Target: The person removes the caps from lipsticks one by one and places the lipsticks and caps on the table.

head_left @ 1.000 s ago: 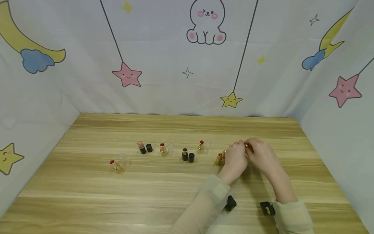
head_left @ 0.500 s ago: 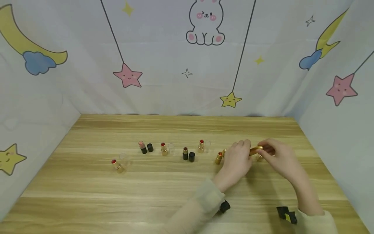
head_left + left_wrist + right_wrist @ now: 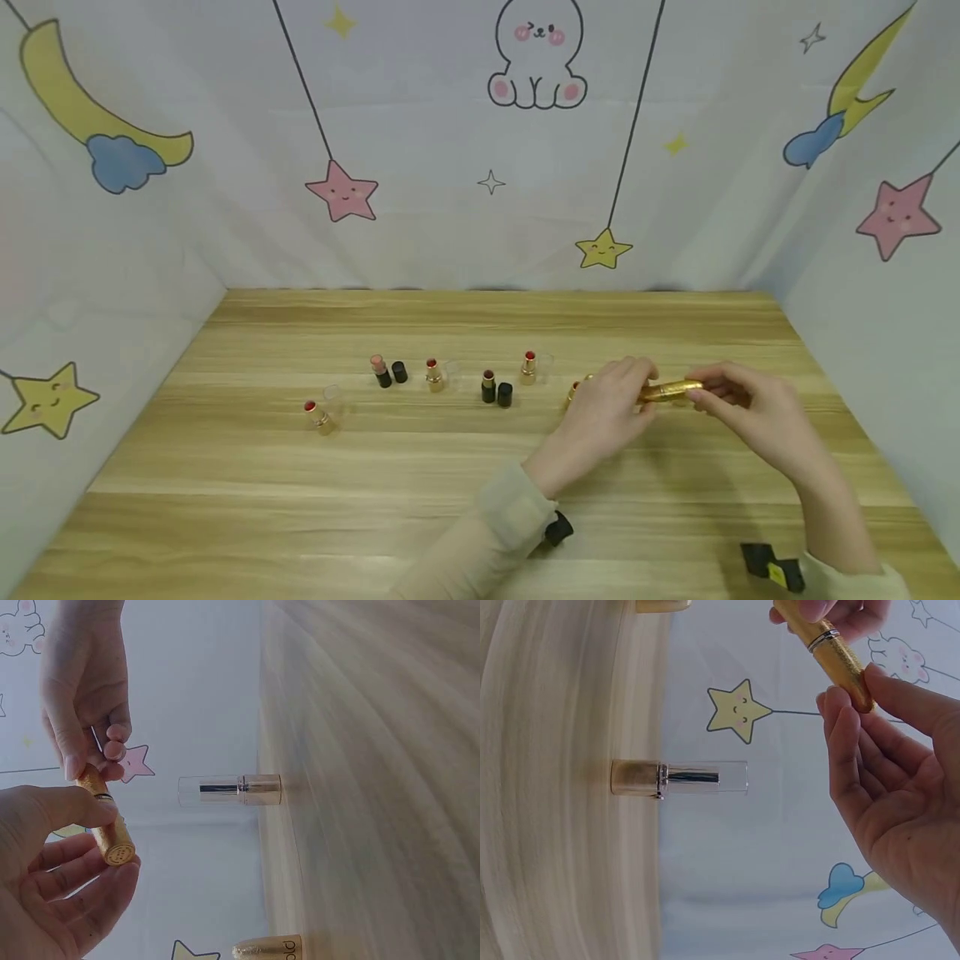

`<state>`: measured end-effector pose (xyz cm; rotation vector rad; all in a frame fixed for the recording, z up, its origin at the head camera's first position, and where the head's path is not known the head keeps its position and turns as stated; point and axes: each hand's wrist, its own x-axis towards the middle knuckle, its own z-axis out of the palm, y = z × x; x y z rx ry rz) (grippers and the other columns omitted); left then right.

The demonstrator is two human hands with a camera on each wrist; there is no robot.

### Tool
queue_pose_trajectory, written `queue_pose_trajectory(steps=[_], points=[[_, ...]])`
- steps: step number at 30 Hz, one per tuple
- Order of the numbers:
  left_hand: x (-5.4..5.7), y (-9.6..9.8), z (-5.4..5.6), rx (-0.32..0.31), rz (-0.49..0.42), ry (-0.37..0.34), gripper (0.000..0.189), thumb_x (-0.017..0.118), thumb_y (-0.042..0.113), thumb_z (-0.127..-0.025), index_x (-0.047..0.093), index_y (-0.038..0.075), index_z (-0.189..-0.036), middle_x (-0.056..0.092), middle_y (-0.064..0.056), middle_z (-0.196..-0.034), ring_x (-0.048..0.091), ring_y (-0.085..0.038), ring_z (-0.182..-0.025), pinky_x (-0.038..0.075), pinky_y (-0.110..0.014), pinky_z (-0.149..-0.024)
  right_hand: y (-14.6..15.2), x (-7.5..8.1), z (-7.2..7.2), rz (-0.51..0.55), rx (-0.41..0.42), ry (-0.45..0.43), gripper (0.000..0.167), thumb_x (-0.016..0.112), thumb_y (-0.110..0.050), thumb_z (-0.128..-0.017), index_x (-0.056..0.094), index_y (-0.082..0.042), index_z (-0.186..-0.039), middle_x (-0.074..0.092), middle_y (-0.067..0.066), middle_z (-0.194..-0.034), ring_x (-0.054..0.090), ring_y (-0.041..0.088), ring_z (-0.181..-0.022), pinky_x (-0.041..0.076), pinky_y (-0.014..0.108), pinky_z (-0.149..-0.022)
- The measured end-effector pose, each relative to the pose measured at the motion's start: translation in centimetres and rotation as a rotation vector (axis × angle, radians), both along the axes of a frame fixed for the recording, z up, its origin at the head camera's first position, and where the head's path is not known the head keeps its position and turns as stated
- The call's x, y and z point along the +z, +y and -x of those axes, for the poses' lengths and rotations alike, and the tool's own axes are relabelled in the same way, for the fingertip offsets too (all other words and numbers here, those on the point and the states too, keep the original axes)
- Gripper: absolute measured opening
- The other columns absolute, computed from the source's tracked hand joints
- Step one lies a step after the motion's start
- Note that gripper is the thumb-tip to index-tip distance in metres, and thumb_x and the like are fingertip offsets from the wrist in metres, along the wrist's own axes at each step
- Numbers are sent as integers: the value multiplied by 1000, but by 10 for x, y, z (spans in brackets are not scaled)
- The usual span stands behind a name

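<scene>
Both hands hold one gold lipstick tube [image 3: 670, 391] raised over the table, nearly level in the head view. My left hand [image 3: 603, 408] grips its base end between thumb and fingers. At the opposite, rounded end, my right hand [image 3: 765, 408] pinches the gold cap [image 3: 844, 671] with thumb and fingertips. A thin silver ring shows around the tube's middle in the right wrist view. Below the hands, a lipstick with a clear cap [image 3: 679, 778] stands upright on the table. Partly behind the left hand is an uncapped gold lipstick [image 3: 573, 390], its own gold cap [image 3: 266, 948] beside it.
To the left stand several uncapped lipsticks: a red one [image 3: 318, 418], a pink one [image 3: 380, 371], a dark one [image 3: 488, 386] and more. Clear caps and black caps [image 3: 505, 395] sit beside them. A patterned white curtain [image 3: 420, 233] rises behind the wooden table [image 3: 315, 508].
The right hand has moved right and slightly down, away from the left hand, baring more of the gold tube between them. The left hand keeps its grip. The head view shifts slightly.
</scene>
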<state>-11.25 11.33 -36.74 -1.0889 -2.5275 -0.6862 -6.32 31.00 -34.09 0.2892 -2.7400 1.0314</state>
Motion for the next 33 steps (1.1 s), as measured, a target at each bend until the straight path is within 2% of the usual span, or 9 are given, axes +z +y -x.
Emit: queue_pose_trajectory(steps=[5, 8, 11, 18, 20, 27, 33], points=[[-2, 0, 0, -43, -48, 22, 21, 69, 18, -86, 59, 13, -104, 63, 6, -93, 53, -3, -76, 39, -10, -63, 4, -3, -2, 56, -1, -4, 22, 63, -16, -92, 66, -6, -113, 70, 5, -90, 65, 2, -71, 53, 20, -60], [-2, -1, 1, -52, -58, 27, 17, 69, 18, -86, 60, 14, -100, 62, 6, -93, 52, -2, -76, 39, -9, -64, 5, -4, -2, 77, -2, -6, 23, 63, -15, -92, 66, -7, -114, 70, 1, -90, 65, 2, -72, 53, 20, -61], [-3, -3, 2, -54, -62, 22, 15, 69, 18, -86, 60, 15, -98, 61, 7, -92, 50, -2, -75, 38, -9, -63, 4, -6, -1, 86, 1, -11, 25, 63, -16, -92, 65, -5, -115, 70, 3, -91, 66, 2, -72, 54, 20, -62], [-3, -5, 2, -85, -60, -28, 13, 68, 18, -88, 61, 15, -98, 61, 7, -91, 50, -1, -76, 38, -7, -65, 6, -7, -2, 116, 14, -13, 25, 63, -14, -92, 65, -4, -115, 66, -16, -91, 67, 1, -75, 55, 19, -65], [-2, -5, 2, -90, -59, -43, 13, 68, 18, -89, 61, 15, -99, 61, 7, -92, 50, -1, -76, 38, -7, -65, 7, -6, -2, 115, 16, -7, 25, 63, -13, -92, 65, -4, -115, 66, -18, -92, 67, 1, -75, 54, 19, -65], [-3, -3, 4, -101, -71, -58, 14, 68, 18, -88, 60, 15, -99, 60, 6, -91, 48, -2, -75, 36, -9, -63, 10, -3, -4, 123, 14, -13, 27, 63, -14, -92, 65, -4, -117, 66, -21, -96, 67, 1, -77, 54, 18, -66], [-4, -1, 5, -98, -80, -72, 14, 68, 18, -88, 61, 15, -99, 61, 6, -91, 52, -2, -77, 38, -9, -65, 16, -2, -6, 110, -2, -1, 27, 64, -12, -91, 64, -2, -117, 67, -18, -93, 66, 1, -75, 53, 18, -64]])
